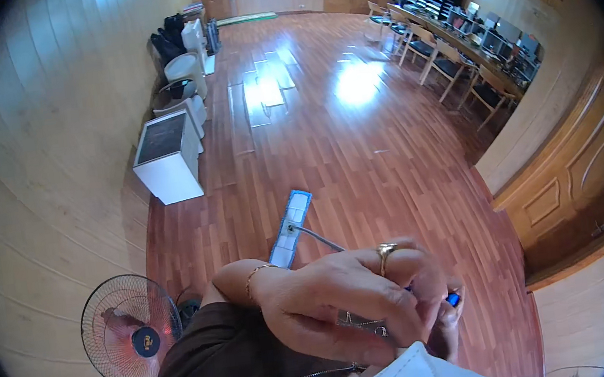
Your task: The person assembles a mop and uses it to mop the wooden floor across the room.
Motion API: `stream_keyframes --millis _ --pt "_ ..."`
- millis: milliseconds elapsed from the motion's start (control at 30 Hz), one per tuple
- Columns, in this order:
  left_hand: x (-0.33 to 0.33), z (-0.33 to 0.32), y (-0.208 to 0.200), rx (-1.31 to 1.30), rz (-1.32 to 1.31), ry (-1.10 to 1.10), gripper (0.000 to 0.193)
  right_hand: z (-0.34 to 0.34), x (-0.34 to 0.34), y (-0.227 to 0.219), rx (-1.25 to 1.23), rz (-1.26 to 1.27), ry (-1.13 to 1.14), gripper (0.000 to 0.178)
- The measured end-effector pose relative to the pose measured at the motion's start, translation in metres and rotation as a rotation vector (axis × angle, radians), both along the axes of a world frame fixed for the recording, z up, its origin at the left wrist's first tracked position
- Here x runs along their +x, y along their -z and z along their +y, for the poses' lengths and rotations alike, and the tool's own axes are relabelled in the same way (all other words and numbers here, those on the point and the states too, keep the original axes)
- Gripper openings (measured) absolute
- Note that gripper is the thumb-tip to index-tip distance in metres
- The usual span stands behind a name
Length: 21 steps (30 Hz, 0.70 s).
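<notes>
My left hand (352, 298), with a gold ring and a thin bracelet, is raised close in front of me across the middle. Its fingers are curled together; whatever they pinch, if anything, is hidden. Just behind it my right hand (448, 324) shows only in part, closed around the top of a mop handle (453, 298) with a blue end. From there the grey pole (316, 237) runs behind my left hand to the flat mop head (291, 228), white with blue edges, lying on the floor.
A fan (132, 331) stands at the lower left. White cabinet (167, 158) and bins (184, 71) line the left wall. Chairs (491, 95) stand along a cluttered desk (476, 49) at right, before a wooden door (570, 188). A white mask edge (416, 376) fills the bottom.
</notes>
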State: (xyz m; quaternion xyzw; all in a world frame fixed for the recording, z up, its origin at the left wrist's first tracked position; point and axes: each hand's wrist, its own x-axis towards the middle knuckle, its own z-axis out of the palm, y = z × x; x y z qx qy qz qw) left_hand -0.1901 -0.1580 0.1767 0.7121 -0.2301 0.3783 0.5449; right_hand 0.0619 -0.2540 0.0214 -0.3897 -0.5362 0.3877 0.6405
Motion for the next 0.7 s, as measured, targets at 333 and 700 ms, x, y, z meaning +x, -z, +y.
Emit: stream_keyframes --millis 333,700 --pt "-0.029 -0.021 0.014 0.219 0.163 -0.040 0.021 0.082 -0.042 0.128 -0.228 -0.059 -0.100 0.015" --pt "-0.054 -0.042 0.006 0.474 0.242 -0.154 0.017 0.159 -0.069 0.170 -0.046 -0.145 -0.155 0.016"
